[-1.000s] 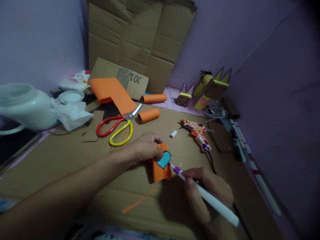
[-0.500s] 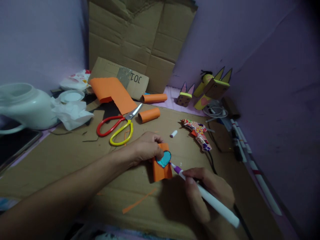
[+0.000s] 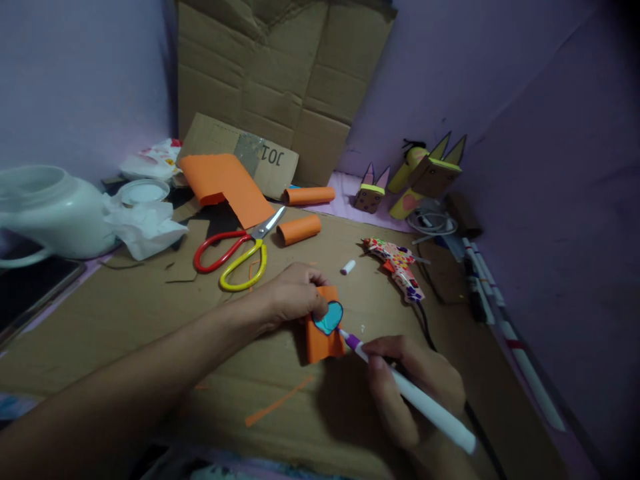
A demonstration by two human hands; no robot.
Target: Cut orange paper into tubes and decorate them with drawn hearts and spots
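My left hand point(image 3: 300, 297) grips the upper end of a small orange paper piece point(image 3: 320, 347) on the cardboard. On that piece lies a blue heart point(image 3: 329, 320) with a dark outline, partly under my left thumb. In my right hand point(image 3: 415, 393) is a white marker point(image 3: 433, 413) with a purple collar, its tip touching the heart's lower right edge. A small white cap point(image 3: 348, 267) rests beyond the orange piece. Scissors point(image 3: 240, 257) with one red and one yellow handle lie partly open to the left, near two orange paper rolls point(image 3: 300, 229).
A patterned glue gun point(image 3: 397, 263) with a black cord lies at the right. Yellow and brown paper figures point(image 3: 370, 197) stand behind it. A white jug point(image 3: 75, 213) and crumpled tissue point(image 3: 145, 230) are at left, orange paper point(image 3: 230, 183) at the back, markers point(image 3: 530, 373) along the right wall.
The marker and my right hand have moved slightly left, its tip shifting along the heart's lower right edge. My left hand keeps its hold.
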